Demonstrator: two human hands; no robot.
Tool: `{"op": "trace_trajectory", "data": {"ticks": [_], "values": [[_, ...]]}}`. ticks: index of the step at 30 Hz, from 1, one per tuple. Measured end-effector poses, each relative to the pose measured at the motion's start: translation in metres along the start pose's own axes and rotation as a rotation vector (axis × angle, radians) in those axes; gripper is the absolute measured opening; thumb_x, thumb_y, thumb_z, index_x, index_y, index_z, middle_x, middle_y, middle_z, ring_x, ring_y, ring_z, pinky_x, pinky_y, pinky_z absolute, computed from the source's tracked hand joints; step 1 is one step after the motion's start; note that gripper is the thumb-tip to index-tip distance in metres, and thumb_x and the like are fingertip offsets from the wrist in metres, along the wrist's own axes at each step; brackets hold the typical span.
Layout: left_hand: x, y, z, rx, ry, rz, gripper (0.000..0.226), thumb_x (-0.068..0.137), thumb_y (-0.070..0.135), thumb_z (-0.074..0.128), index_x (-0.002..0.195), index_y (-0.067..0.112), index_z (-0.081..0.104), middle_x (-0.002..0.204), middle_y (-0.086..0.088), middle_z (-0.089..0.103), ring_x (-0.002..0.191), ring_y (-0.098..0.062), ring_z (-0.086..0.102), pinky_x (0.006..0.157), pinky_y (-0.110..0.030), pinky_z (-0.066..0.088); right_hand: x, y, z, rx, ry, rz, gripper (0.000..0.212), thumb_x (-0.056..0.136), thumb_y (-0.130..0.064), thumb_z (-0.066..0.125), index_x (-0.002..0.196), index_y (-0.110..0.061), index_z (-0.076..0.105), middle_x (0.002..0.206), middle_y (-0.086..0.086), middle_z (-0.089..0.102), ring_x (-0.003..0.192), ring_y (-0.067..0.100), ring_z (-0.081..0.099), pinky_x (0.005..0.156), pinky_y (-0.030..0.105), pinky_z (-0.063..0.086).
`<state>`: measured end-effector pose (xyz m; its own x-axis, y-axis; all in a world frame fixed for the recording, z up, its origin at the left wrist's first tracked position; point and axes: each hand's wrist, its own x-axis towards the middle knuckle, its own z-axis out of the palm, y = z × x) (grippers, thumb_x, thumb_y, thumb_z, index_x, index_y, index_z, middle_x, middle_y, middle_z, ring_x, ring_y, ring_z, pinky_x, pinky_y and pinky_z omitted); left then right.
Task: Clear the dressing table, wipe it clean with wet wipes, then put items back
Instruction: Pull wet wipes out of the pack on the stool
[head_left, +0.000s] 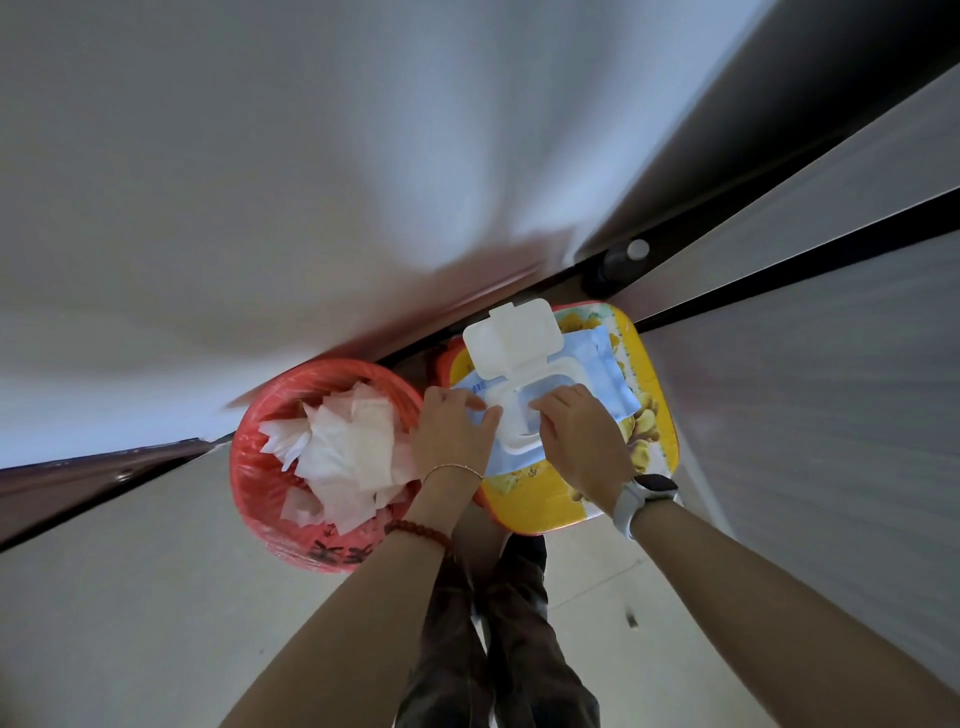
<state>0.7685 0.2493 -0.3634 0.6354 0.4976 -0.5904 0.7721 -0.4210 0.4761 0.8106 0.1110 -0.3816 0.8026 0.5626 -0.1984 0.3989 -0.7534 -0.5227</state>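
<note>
The right hand (576, 431) is reaching into the dispensing opening of the wet wipes pack (545, 395), its fingertips (545, 408) curling down at the slot as if pinching for a sheet. Whether a wipe is actually caught between them cannot be told, since the knuckles are hiding the tips. The left hand (454, 431) is lying flat and spread on the near-left end of the pack, pressing it down rather than gripping it.

The pack is resting on a yellow patterned stool (654, 415), its hinged white lid (511, 338) standing open and tipping away from the person. The pack's long axis is running from the left hand across toward the far right, and the slot is sitting directly under the right fingertips, so the right hand is the nearer one for the pull. Judging from this, a draw upward and toward the body is what the next move is calling for, with the left hand anchoring the pack so it does not lift along.

Just left of the stool, touching or nearly touching it, a red bin (270, 467) is holding a heap of used white wipes (343, 452), suggesting the wiping stage is well under way. Beyond that lie pale floor tiles (130, 597); the dressing table itself is not clearly identifiable here.
</note>
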Motion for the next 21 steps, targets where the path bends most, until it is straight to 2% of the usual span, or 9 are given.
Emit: {"op": "trace_trajectory", "data": {"ticks": [3, 6, 10, 13, 16, 19, 21], "values": [[0.000, 0.001, 0.002, -0.030, -0.009, 0.012, 0.024, 0.078, 0.032, 0.066, 0.096, 0.016, 0.065, 0.112, -0.007, 0.048, 0.100, -0.024, 0.056, 0.092, -0.041, 0.043, 0.007, 0.003, 0.006, -0.061, 0.027, 0.013, 0.011, 0.071, 0.007, 0.062, 0.078, 0.001, 0.066, 0.074, 0.018, 0.062, 0.068, 0.036, 0.059, 0.053, 0.036, 0.053], [0.000, 0.002, 0.006, -0.076, -0.012, 0.023, 0.022, 0.077, 0.029, 0.068, 0.091, 0.011, 0.067, 0.112, -0.007, 0.047, 0.102, -0.023, 0.055, 0.094, -0.042, 0.041, 0.009, 0.007, 0.009, -0.140, 0.007, -0.045, 0.018, 0.062, 0.012, 0.072, 0.075, 0.001, 0.064, 0.071, 0.017, 0.058, 0.062, 0.033, 0.056, 0.046, 0.031, 0.049], [0.002, -0.002, 0.009, -0.087, 0.007, -0.006, 0.019, 0.080, 0.025, 0.065, 0.087, 0.008, 0.067, 0.115, -0.007, 0.048, 0.109, -0.022, 0.051, 0.097, -0.034, 0.037, 0.009, 0.010, 0.007, -0.262, -0.032, -0.126, 0.024, 0.056, 0.010, 0.078, 0.071, -0.001, 0.061, 0.070, 0.014, 0.059, 0.060, 0.029, 0.055, 0.042, 0.021, 0.038], [0.003, -0.008, 0.007, -0.031, 0.008, -0.049, 0.021, 0.083, 0.029, 0.062, 0.091, 0.010, 0.067, 0.120, -0.007, 0.045, 0.116, -0.020, 0.043, 0.089, -0.026, 0.027, 0.014, 0.012, 0.006, -0.322, 0.002, -0.195, 0.025, 0.054, 0.013, 0.074, 0.065, -0.003, 0.058, 0.065, 0.012, 0.057, 0.055, 0.027, 0.054, 0.043, 0.019, 0.023], [0.004, -0.010, 0.008, -0.019, 0.000, -0.057, 0.021, 0.084, 0.028, 0.061, 0.092, 0.009, 0.066, 0.119, -0.008, 0.045, 0.116, -0.022, 0.042, 0.090, -0.027, 0.030, 0.020, 0.018, 0.005, -0.351, 0.000, -0.325, 0.018, 0.056, 0.015, 0.057, 0.060, -0.002, 0.053, 0.060, 0.013, 0.053, 0.050, 0.027, 0.051, 0.042, 0.020, 0.020], [0.005, -0.009, 0.010, -0.003, -0.001, -0.048, 0.021, 0.084, 0.027, 0.061, 0.093, 0.008, 0.065, 0.119, -0.009, 0.045, 0.115, -0.023, 0.042, 0.090, -0.028, 0.034, 0.026, 0.020, 0.002, -0.389, -0.041, -0.370, 0.030, 0.040, 0.017, 0.068, 0.056, -0.003, 0.052, 0.056, 0.013, 0.051, 0.045, 0.026, 0.047, 0.041, 0.021, 0.020], [0.006, -0.010, 0.011, -0.002, 0.004, -0.038, 0.021, 0.085, 0.027, 0.061, 0.093, 0.008, 0.065, 0.119, -0.009, 0.045, 0.114, -0.023, 0.043, 0.091, -0.028, 0.034, 0.029, 0.019, 0.000, -0.423, -0.044, -0.406, 0.030, 0.037, 0.017, 0.065, 0.054, -0.004, 0.051, 0.055, 0.012, 0.049, 0.043, 0.025, 0.045, 0.042, 0.022, 0.019]]}}
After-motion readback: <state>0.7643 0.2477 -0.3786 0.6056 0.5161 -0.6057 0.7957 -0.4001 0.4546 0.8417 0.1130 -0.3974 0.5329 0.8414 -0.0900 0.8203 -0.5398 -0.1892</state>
